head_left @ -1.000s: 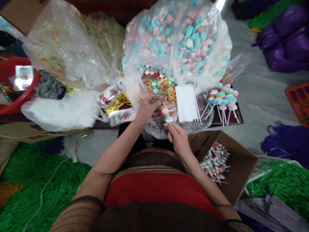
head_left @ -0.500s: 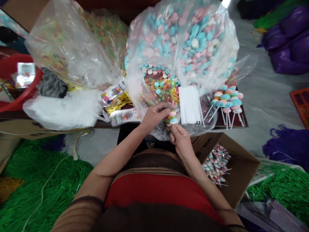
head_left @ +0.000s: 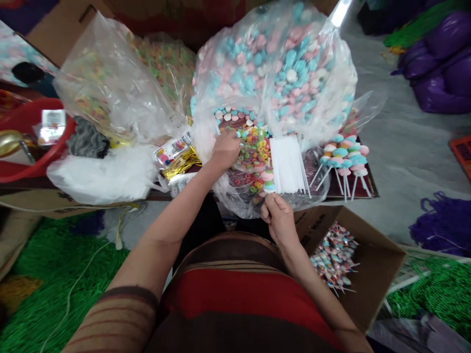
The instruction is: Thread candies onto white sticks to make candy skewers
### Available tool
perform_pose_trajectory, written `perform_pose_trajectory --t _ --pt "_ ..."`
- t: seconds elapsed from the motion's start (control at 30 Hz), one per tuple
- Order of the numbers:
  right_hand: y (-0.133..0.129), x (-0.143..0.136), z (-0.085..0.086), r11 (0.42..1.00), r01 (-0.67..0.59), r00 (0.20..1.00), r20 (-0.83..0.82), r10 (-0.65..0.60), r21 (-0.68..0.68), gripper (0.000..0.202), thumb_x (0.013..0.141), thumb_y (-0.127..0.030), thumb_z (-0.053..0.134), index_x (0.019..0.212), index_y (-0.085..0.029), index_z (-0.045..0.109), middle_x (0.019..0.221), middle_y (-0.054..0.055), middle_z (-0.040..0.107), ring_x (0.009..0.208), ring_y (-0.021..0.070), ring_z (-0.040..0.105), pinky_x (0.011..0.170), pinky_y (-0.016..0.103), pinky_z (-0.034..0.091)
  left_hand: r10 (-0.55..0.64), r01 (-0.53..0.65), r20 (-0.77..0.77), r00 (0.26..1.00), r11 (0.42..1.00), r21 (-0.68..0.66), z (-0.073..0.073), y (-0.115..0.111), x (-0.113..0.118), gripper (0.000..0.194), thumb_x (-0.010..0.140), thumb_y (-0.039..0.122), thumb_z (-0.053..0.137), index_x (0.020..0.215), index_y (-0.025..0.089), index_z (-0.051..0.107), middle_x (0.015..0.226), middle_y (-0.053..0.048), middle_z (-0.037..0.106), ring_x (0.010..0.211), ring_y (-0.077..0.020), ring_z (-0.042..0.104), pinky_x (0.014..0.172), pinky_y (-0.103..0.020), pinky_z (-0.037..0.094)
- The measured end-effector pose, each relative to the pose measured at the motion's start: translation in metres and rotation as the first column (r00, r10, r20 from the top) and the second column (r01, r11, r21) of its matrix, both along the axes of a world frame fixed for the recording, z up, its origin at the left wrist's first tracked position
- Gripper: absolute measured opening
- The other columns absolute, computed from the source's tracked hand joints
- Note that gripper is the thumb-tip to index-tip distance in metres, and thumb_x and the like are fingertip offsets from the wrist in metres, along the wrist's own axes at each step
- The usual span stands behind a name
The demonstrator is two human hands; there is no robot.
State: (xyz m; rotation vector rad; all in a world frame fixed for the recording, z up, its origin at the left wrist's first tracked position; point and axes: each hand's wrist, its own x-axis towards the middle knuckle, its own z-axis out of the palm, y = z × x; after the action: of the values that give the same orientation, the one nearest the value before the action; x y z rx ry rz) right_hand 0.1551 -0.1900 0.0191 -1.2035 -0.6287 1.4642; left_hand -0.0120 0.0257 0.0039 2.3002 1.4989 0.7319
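Note:
My right hand [head_left: 276, 212] is closed around the lower end of a candy skewer [head_left: 268, 180], held upright at the table's front edge. Pink, green, blue and white pieces are stacked on it, and a bit of stick shows on top. My left hand [head_left: 226, 148] reaches into the loose candy, fingers bent together at the pile; what they pinch, if anything, is hidden. Beside it lie small fruit-coloured candy rings [head_left: 253, 152] and, behind them, pink, blue and white marshmallows [head_left: 235, 115]. A bundle of white sticks [head_left: 289, 164] lies right of the skewer.
Finished skewers [head_left: 346, 156] lie at the table's right end, above a cardboard box [head_left: 382, 260] of wrapped ones. A big bag of marshmallows [head_left: 275, 63] stands behind. Leftward are gold twist ties [head_left: 182, 164], clear bags [head_left: 105, 174] and a red basin [head_left: 37, 164].
My left hand has left the skewer's top and moved left and away from me to the candy pile. My right hand keeps the skewer, now more fully visible.

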Motion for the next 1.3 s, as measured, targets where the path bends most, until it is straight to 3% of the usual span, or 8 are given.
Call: perform_pose_trajectory --t 0.1,0.23,0.43,0.7,0.97,1.17,1.23,1.3 --pt "-0.002 0.002 -0.002 1.000 0.007 1.000 -0.002 -0.007 0.002 0.046 0.081 -0.062 0.079 0.092 -0.019 0.071 0.048 -0.010 0.045 0.043 0.0063 0.028 0.044 0.023 0.018 -0.001 0.005 -0.100 0.995 0.999 0.040 -0.003 -0.009 -0.005 0.012 0.091 0.025 0.068 0.084 0.017 0.074 0.110 -0.016 0.071 0.118 -0.0336 0.059 0.109 -0.046 0.042" --pt "-0.004 0.004 -0.006 1.000 0.024 1.000 -0.019 -0.024 -0.011 0.047 0.079 -0.063 0.081 0.091 -0.018 0.071 0.047 -0.010 0.045 0.043 0.0062 0.028 0.044 0.023 0.017 0.060 -0.057 -0.174 0.983 0.998 0.023 0.016 -0.025 -0.013 0.019 0.097 0.024 0.058 0.099 0.017 0.075 0.111 -0.014 0.075 0.113 -0.0301 0.064 0.104 -0.041 0.045" --pt "-0.004 -0.001 -0.009 1.000 0.001 1.000 -0.018 -0.001 -0.007 0.047 0.080 -0.063 0.079 0.090 -0.018 0.072 0.046 -0.010 0.044 0.043 0.0063 0.028 0.044 0.023 0.017 0.190 -0.190 -0.172 0.967 0.982 0.015 0.040 0.004 -0.010 0.023 0.098 0.026 0.054 0.106 0.022 0.075 0.111 -0.011 0.079 0.109 -0.0292 0.067 0.096 -0.038 0.046" --pt "-0.008 0.002 -0.011 1.000 0.012 1.000 0.008 -0.012 -0.014 0.047 0.081 -0.064 0.078 0.087 -0.018 0.070 0.048 -0.009 0.045 0.043 0.0065 0.029 0.044 0.022 0.017 0.067 -0.098 -0.420 0.905 0.994 -0.054 0.047 0.016 0.012 0.029 0.097 0.015 0.048 0.102 0.017 0.076 0.116 -0.018 0.077 0.123 -0.0359 0.062 0.108 -0.048 0.039" --pt "-0.004 0.000 -0.009 1.000 0.000 1.000 0.017 0.000 -0.002 0.047 0.081 -0.064 0.077 0.087 -0.018 0.071 0.050 -0.009 0.045 0.045 0.0063 0.029 0.045 0.022 0.017 0.006 -0.043 -0.448 0.894 0.997 -0.072 0.048 0.011 0.008 0.034 0.093 0.009 0.044 0.112 0.013 0.072 0.128 -0.020 0.072 0.126 -0.0378 0.060 0.108 -0.048 0.039" --pt "0.006 0.004 0.002 0.997 0.078 0.996 0.032 -0.078 0.022 0.042 0.075 -0.056 0.084 0.075 -0.019 0.066 0.054 -0.009 0.043 0.046 0.0055 0.027 0.044 0.022 0.018 0.077 -0.102 -0.304 0.950 0.992 -0.069 0.047 0.017 0.003 0.025 0.088 0.010 0.051 0.101 0.016 0.072 0.118 -0.019 0.074 0.125 -0.0365 0.061 0.109 -0.047 0.040" --pt "0.013 0.005 0.009 0.993 0.116 0.992 0.040 -0.118 0.032 0.039 0.074 -0.053 0.086 0.075 -0.019 0.067 0.052 -0.011 0.035 0.045 0.0053 0.023 0.043 0.023 0.016 0.187 -0.197 -0.085 0.979 0.973 -0.122 0.049 0.016 0.001 0.017 0.085 0.010 0.059 0.095 0.018 0.071 0.108 -0.014 0.075 0.115 -0.0324 0.064 0.104 -0.043 0.044" --pt "0.023 0.003 0.016 0.990 0.130 0.991 0.037 -0.132 0.054 0.037 0.074 -0.051 0.086 0.073 -0.019 0.066 0.050 -0.013 0.029 0.045 0.0051 0.019 0.043 0.023 0.015 0.305 -0.236 0.274 0.912 0.937 -0.259 0.051 0.009 0.000 0.011 0.082 0.011 0.065 0.089 0.019 0.067 0.094 -0.007 0.073 0.096 -0.0244 0.067 0.093 -0.037 0.048"
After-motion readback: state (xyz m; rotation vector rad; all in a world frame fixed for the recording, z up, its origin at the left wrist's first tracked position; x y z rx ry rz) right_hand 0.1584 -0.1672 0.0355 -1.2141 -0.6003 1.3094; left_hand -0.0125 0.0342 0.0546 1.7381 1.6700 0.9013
